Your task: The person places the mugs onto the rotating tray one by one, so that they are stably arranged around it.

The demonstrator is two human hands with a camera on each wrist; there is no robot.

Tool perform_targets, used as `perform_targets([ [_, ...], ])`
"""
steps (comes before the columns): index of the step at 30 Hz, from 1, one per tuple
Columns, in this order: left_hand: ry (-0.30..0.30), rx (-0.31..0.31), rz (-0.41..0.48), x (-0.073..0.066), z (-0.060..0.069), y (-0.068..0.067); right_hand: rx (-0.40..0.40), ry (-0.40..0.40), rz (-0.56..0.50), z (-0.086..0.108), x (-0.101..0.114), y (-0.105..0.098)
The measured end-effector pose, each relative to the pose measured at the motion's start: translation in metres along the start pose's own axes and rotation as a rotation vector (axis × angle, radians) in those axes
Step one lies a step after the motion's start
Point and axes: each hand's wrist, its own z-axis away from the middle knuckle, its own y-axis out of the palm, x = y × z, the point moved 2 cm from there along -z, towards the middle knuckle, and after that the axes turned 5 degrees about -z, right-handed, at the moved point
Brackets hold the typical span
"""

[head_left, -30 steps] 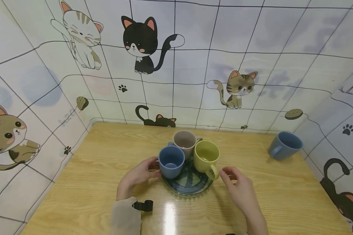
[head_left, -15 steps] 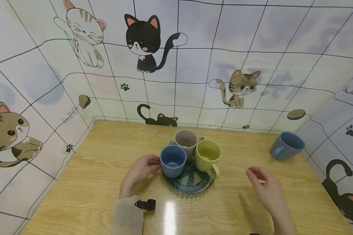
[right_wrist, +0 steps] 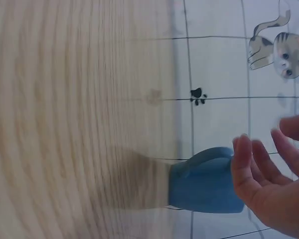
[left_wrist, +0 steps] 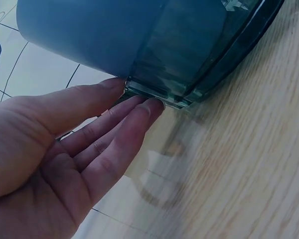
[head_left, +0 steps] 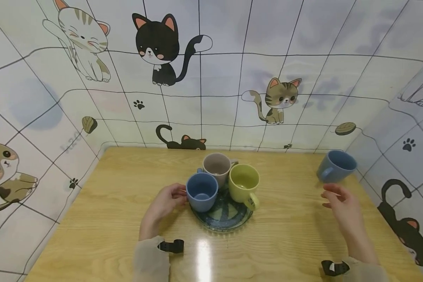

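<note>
A blue-green glass plate point(head_left: 223, 224) carries a blue mug point(head_left: 201, 194), a yellow mug point(head_left: 244, 184) and a greyish-pink mug point(head_left: 216, 166). My left hand point(head_left: 165, 204) is at the plate's left side, beside the blue mug. In the left wrist view, the thumb and fingertips of this hand point(left_wrist: 89, 134) pinch the plate's rim point(left_wrist: 154, 92). My right hand point(head_left: 347, 213) is in the air just in front of a second blue mug point(head_left: 335, 168), fingers loosely bent and holding nothing. The right wrist view shows that mug point(right_wrist: 204, 186) upright, its handle towards the hand point(right_wrist: 274, 184).
The wooden table point(head_left: 134, 168) meets a cat-patterned wall covering point(head_left: 225, 78) at the back and both sides. The second blue mug stands near the back right corner, close to the wall. Black straps point(head_left: 170, 246) circle both wrists.
My right hand has left the yellow mug's handle and travelled right to the second blue mug. The left hand stays at the plate. The view has shifted slightly.
</note>
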Motion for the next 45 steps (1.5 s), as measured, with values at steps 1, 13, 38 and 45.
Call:
perform_targets([
  [1,0.001,0.0,0.008,0.001,0.0,-0.001,-0.011,0.027,-0.065,-0.006,-0.003,-0.002],
  [13,-0.05,-0.083,-0.006,0.0,-0.003,-0.004,-0.107,0.269,-0.152,-0.068,-0.03,-0.008],
  [38,-0.043,0.052,0.024,0.006,-0.004,-0.002,-0.048,0.343,-0.006,-0.075,-0.042,-0.002],
  [45,-0.016,0.113,-0.024,0.004,-0.001,-0.003,-0.066,0.354,0.046,-0.067,-0.045,-0.006],
])
